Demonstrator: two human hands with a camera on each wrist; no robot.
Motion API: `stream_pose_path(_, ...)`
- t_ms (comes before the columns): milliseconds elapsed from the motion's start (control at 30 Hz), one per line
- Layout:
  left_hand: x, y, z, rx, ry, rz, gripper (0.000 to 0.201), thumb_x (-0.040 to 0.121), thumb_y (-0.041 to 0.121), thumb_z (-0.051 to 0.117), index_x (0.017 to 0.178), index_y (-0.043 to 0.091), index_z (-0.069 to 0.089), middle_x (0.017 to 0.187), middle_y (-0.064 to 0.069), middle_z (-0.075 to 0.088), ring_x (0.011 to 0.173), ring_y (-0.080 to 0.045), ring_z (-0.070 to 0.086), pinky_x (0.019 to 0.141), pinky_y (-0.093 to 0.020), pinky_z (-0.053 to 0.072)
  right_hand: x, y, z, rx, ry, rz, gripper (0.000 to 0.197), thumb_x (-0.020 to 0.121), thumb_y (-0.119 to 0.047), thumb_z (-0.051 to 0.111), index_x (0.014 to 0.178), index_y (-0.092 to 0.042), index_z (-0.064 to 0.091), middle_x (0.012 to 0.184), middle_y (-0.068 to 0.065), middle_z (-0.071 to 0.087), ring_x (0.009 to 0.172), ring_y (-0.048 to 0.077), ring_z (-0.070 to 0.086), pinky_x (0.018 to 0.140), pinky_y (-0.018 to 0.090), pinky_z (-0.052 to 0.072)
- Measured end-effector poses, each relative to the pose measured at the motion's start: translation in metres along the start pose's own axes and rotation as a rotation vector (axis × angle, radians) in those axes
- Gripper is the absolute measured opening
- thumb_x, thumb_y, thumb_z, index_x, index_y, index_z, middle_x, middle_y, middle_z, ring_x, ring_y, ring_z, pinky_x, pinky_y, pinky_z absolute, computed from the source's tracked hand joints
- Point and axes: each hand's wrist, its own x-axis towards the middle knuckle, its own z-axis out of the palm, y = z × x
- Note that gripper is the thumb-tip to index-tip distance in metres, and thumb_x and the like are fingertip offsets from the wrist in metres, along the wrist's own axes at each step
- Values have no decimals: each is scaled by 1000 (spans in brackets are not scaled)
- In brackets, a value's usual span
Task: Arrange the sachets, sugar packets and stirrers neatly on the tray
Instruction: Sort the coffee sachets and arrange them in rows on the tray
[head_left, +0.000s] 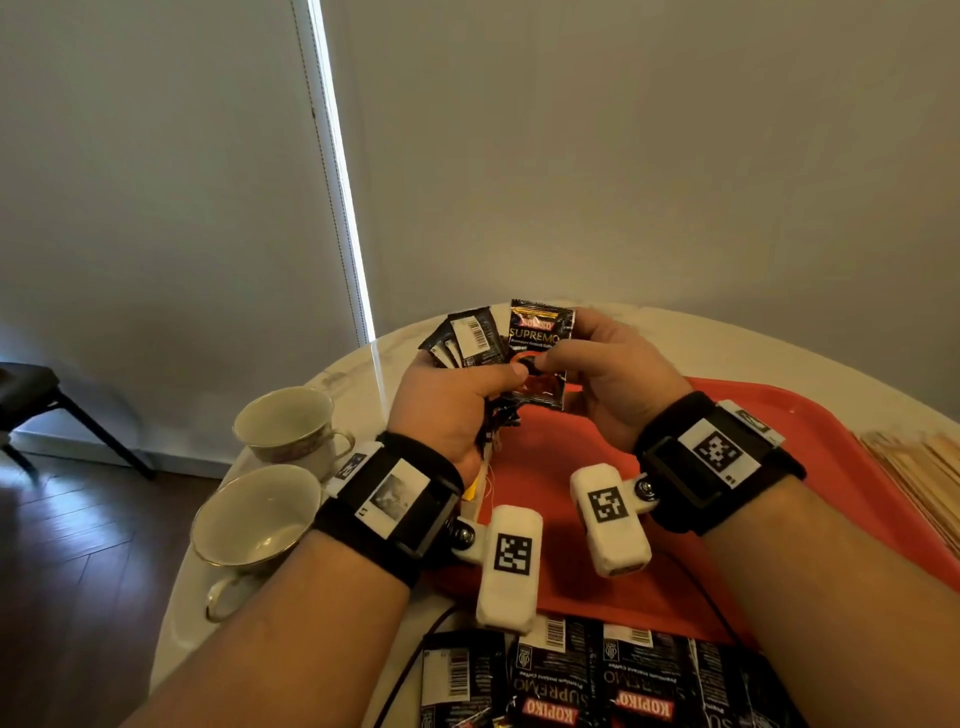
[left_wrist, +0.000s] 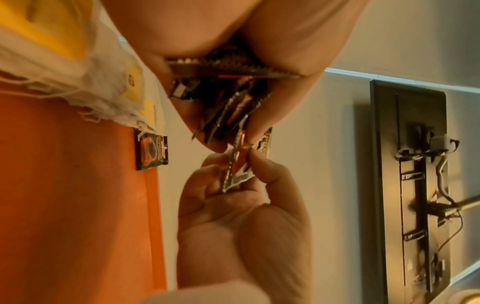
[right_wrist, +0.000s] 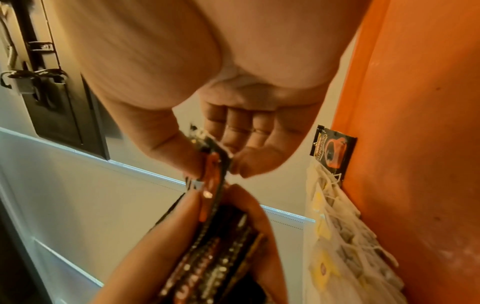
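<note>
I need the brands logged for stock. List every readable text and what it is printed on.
"SUPREMO": black foil coffee sachet pinched by the right hand over the red plastic tray.
"KOPIKO", "SUPREMO", upside down: black sachets lying at the near edge.
Smaller print, barcodes, wrist tags: unreadable.

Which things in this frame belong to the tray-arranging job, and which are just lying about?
Part of the job:
- fanned bunch of black coffee sachets, gripped by the left hand
- single black coffee sachet, pinched by the right hand
- red plastic tray
- row of black coffee sachets along the near edge
- pale wooden stirrers
- white tea bags

Lying about:
- two empty white teacups
- white round table
</note>
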Motion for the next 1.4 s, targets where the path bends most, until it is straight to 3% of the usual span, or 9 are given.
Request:
stream_pose_path(167, -3, -1, 1, 26, -53, -16, 55, 75, -13, 78, 127, -2, 64, 106, -24, 76, 89, -38, 78, 62, -36, 61, -1, -4, -1, 92, 120, 20, 3, 90, -9, 66, 91, -7, 69, 91, 17, 72, 80, 32, 68, 76, 45, 57)
stream_pose_path(333, -5, 1, 4, 44, -43, 33, 51, 76, -12, 79, 124, -3, 66, 102, -25, 77, 83, -36, 78, 57, -32, 59, 2, -3, -1, 189, 197, 95, 35, 94, -31, 67, 116, -4, 70, 107, 20, 76, 101, 39, 73, 95, 57, 56)
stream_pose_path(433, -2, 1, 2, 20, 28, 51, 52, 76, -10, 80, 125, 0, 65, 104, -23, 76, 84, -38, 77, 58, -36, 60, 4, -3, -3, 126, 186, 89, 42, 94, -43, 67, 115, -6, 71, 100, 12, 77, 88, 32, 75, 83, 47, 61)
stream_pose_path(533, 3, 3, 0, -30, 115, 95, 49, 77, -11, 79, 122, 4, 67, 102, -18, 78, 90, -34, 78, 67, -39, 62, 0, -6, -6, -21, 16, 101, 19, 94, -19, 69, 109, -6, 69, 81, 6, 68, 66, 16, 63, 60, 31, 56)
stream_pose_path(633, 3, 3, 1, -98, 133, 98, 41, 82, -8, 78, 118, 6, 65, 100, -17, 78, 88, -33, 78, 71, -43, 64, -1, -7, -9, -33, 6, 100, 16, 89, 5, 67, 101, -4, 67, 85, 12, 72, 65, 16, 66, 58, 27, 58)
stream_pose_path(867, 7, 7, -2, -259, 167, 71, 35, 87, 8, 81, 115, 7, 60, 77, -5, 72, 68, -19, 68, 62, -35, 60, 25, 14, -36, -32, 378, 285, 8, 89, 2, 67, 89, -6, 65, 68, 6, 65, 51, 12, 60, 50, 25, 52)
stream_pose_path(967, 6, 8, -1, -268, 167, 76, 38, 88, 9, 81, 119, 5, 60, 80, -6, 71, 67, -19, 67, 61, -34, 59, 37, 24, -38, -179, 385, 373, 7, 89, 4, 66, 84, -1, 64, 66, 10, 65, 48, 13, 60, 44, 24, 51)
stream_pose_path(1100, 4, 7, 1, -262, 161, 69, 34, 88, 7, 80, 116, 6, 61, 87, -10, 70, 71, -20, 66, 60, -33, 58, 49, 27, -31, -340, 369, 393, 8, 85, 8, 71, 80, 3, 66, 70, 13, 67, 59, 20, 63, 65, 32, 57)
stream_pose_path(1400, 7, 5, -1, -236, 181, 63, 28, 87, 8, 81, 108, 12, 63, 89, -8, 73, 75, -21, 68, 64, -34, 59, 62, 24, -19, -513, 317, 451, 10, 88, 1, 74, 92, 8, 67, 70, 13, 69, 57, 18, 66, 57, 27, 57)
